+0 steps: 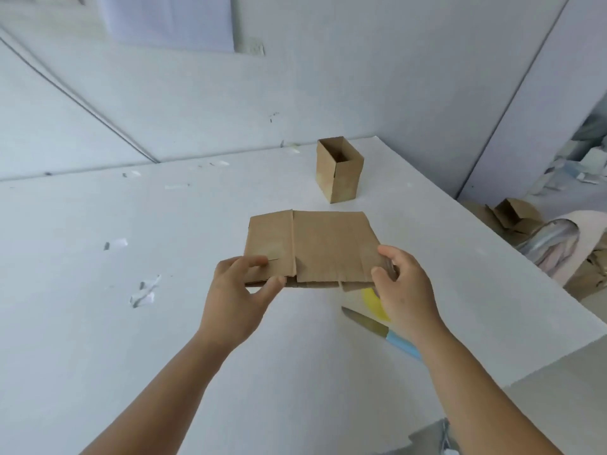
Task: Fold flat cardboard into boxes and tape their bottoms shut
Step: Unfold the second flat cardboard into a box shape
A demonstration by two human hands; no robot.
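Two hands — left hand (238,290), right hand (405,284) — gripping flat cardboard (315,247), folded box (340,170) beyond

You've got matt brown corrugated cardboard for the flat sheet (315,247): dull, slightly fibrous face, raw cut edges at the flap slits. Same matt brown card on the upright box (340,170). Table (131,323) is a white, matt, smooth surface with torn white paper scraps (143,292) on it. Knife (381,330): dull metal blade, smooth light-blue plastic handle. Tape roll (374,305) looks glossy yellow.
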